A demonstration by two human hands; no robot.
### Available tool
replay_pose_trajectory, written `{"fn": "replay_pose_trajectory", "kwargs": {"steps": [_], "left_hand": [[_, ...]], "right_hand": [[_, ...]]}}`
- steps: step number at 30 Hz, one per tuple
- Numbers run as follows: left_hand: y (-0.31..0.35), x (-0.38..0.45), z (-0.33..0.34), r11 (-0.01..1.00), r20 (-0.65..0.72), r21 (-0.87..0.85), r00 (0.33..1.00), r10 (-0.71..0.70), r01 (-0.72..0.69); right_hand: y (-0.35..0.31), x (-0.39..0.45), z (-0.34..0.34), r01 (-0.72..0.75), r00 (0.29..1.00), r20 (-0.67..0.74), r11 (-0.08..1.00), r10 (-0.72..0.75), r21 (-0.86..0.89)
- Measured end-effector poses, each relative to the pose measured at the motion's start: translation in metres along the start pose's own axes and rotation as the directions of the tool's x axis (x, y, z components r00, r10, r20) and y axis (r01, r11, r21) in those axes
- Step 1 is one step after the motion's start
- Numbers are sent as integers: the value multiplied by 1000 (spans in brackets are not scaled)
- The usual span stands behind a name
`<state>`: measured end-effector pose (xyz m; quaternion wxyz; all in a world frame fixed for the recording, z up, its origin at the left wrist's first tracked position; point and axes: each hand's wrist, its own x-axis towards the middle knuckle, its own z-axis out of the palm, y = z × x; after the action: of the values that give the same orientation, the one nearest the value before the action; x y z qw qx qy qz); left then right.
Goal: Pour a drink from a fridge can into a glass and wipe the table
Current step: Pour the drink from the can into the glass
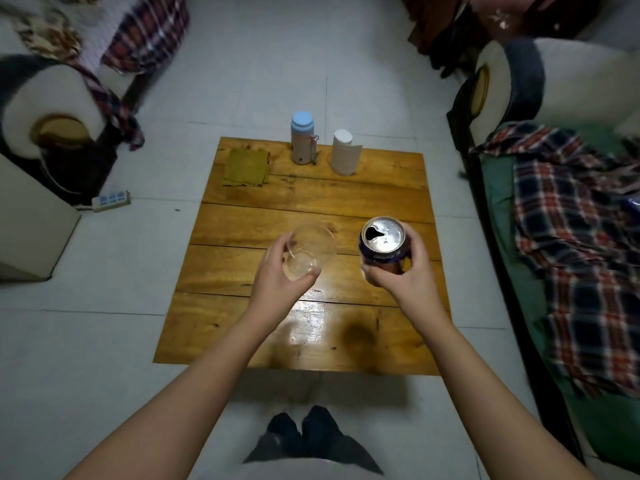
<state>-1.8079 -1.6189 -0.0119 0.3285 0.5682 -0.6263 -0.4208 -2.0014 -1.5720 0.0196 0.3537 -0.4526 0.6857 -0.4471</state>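
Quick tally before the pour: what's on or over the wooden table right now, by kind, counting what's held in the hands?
Drink cans: 1, the opened can in the right hand
Glasses: 1, the empty glass in the left hand
Bottles: 1, the blue-lidded bottle
Paper rolls: 1, the white roll
Cloths: 1, the green cloth
Total: 5

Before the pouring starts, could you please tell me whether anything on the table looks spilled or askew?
Nothing spilled on the wooden table. The clear empty glass is tilted in the left hand.
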Motion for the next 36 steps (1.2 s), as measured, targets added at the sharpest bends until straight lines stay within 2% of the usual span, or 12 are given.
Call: {"fn": "replay_pose_trajectory", "kwargs": {"steps": [8,14,19,36], "left_hand": [[9,-16,-3,1000,73,25,997,10,-12],[22,-5,-3,998,98,48,994,40,-45],[27,6,-5,995,118,63,990,73,-80],[25,25,-2,992,143,86,987,77,-89]], "right_hand": [[-27,-5,-19,147,989,38,955,-142,-256],[-47,6,-27,228,973,67,880,-221,-416],[-53,18,-29,268,960,70,827,-269,-495],[-55,27,-14,272,953,79,712,-293,-648]]}}
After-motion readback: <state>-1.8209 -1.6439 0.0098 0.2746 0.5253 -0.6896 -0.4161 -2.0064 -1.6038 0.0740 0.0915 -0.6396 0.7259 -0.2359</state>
